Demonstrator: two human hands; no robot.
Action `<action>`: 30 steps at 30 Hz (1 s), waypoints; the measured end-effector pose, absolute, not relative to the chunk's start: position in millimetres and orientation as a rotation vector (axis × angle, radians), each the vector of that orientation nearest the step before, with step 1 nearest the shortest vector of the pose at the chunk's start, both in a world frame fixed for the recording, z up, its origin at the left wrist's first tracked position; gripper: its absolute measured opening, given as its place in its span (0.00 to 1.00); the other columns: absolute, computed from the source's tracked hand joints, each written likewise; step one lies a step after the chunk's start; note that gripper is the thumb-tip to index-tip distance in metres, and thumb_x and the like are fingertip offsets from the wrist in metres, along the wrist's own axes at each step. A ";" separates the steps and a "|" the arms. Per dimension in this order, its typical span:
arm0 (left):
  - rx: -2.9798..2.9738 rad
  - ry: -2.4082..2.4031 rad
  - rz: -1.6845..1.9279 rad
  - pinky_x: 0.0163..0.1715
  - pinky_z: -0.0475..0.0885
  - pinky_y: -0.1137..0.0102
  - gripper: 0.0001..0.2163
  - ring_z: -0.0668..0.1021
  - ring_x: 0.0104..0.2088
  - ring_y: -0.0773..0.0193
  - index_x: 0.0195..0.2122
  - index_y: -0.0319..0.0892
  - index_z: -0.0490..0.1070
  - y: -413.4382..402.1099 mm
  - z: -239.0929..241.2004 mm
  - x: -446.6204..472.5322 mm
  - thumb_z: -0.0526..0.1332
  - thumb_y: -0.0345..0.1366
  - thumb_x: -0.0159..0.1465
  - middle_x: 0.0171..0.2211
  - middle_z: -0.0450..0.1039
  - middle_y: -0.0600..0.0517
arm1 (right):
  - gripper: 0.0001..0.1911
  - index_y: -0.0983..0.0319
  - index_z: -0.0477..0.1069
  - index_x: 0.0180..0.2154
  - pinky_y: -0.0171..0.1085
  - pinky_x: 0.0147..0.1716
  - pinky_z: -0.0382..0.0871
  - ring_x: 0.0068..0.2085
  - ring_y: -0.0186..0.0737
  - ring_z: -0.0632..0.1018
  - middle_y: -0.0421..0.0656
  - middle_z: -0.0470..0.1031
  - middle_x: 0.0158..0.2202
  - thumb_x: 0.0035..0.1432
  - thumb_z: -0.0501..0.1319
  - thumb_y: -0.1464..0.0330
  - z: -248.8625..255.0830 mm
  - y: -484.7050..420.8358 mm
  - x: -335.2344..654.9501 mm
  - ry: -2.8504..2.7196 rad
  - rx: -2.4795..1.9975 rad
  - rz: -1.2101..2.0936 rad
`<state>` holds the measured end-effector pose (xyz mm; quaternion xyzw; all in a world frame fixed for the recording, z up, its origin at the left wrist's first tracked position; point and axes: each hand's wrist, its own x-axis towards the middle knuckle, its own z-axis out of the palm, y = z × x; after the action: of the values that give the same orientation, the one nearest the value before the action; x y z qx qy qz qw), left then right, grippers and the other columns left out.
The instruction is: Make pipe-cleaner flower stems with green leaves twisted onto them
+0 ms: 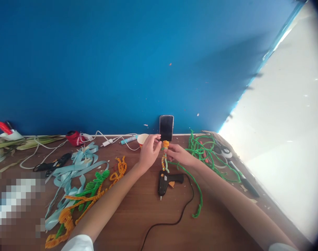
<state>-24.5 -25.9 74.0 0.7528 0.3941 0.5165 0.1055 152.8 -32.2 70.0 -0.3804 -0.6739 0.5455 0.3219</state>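
Near the back edge of the bench, the left hand and right hand each close their grip on an orange-green twist, held above a glue gun. A phone leans on the wall just behind. A cup stands beside the left hand, its contents hidden. Green wire sprawls toward the right edge and ribbon toward the left.

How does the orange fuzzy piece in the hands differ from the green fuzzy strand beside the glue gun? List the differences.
1. The orange piece is short; the green strand is far longer.
2. The orange piece is pinched upright between the left hand and the right hand; the green strand lies loose on the table.
3. The orange piece looks wound with paler bits; the green strand is one colour, in an open curve.
Both look like fuzzy craft stems.
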 end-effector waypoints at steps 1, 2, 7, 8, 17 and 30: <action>2.259 1.161 1.533 0.44 0.71 0.67 0.10 0.74 0.41 0.65 0.48 0.43 0.64 -25.9 74.1 -24.8 0.54 0.32 0.66 0.45 0.70 0.48 | 0.22 0.63 0.65 0.36 0.33 0.25 0.60 0.22 0.31 0.66 0.34 0.64 0.19 0.56 0.59 0.50 71.2 -32.5 153.0 -1.776 -1.004 1.424; 2.311 1.162 1.540 0.45 0.71 0.67 0.11 0.74 0.43 0.65 0.49 0.43 0.65 -26.0 73.8 -24.9 0.53 0.31 0.66 0.45 0.70 0.47 | 0.22 0.63 0.65 0.35 0.33 0.25 0.60 0.22 0.31 0.66 0.35 0.64 0.19 0.56 0.58 0.49 72.3 -32.6 153.3 -1.781 -1.011 1.406; 2.680 1.297 1.407 0.48 0.68 0.63 0.13 0.71 0.47 0.59 0.48 0.43 0.69 -26.9 66.5 -23.4 0.51 0.29 0.67 0.43 0.69 0.46 | 0.23 0.62 0.63 0.33 0.33 0.23 0.59 0.21 0.30 0.66 0.35 0.64 0.18 0.56 0.56 0.48 73.2 -29.5 155.3 -1.772 -1.053 1.349; 2.735 1.319 1.368 0.47 0.68 0.63 0.13 0.71 0.46 0.59 0.48 0.44 0.70 -27.0 64.0 -23.0 0.51 0.29 0.67 0.43 0.69 0.46 | 0.23 0.63 0.64 0.33 0.33 0.23 0.59 0.21 0.30 0.65 0.35 0.64 0.18 0.56 0.56 0.48 72.4 -28.7 155.6 -1.764 -1.057 1.355; 2.545 1.230 1.308 0.46 0.68 0.65 0.09 0.73 0.44 0.61 0.42 0.42 0.69 -27.8 61.4 -21.7 0.49 0.29 0.67 0.40 0.71 0.48 | 0.22 0.63 0.64 0.34 0.33 0.24 0.60 0.21 0.30 0.66 0.34 0.64 0.18 0.57 0.57 0.49 69.7 -26.7 156.5 -1.711 -1.043 1.353; 2.264 1.453 1.006 0.28 0.60 0.71 0.15 0.74 0.29 0.64 0.37 0.43 0.65 -36.3 67.9 -15.7 0.42 0.40 0.70 0.29 0.72 0.52 | 0.20 0.63 0.64 0.34 0.33 0.25 0.61 0.22 0.31 0.67 0.34 0.65 0.18 0.59 0.56 0.50 74.0 -31.6 153.2 -1.732 -1.025 1.313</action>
<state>-15.7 -36.3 67.9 0.7811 0.5014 0.3471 0.1344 153.2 -31.6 74.0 -0.3980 -0.6720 0.5096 0.3610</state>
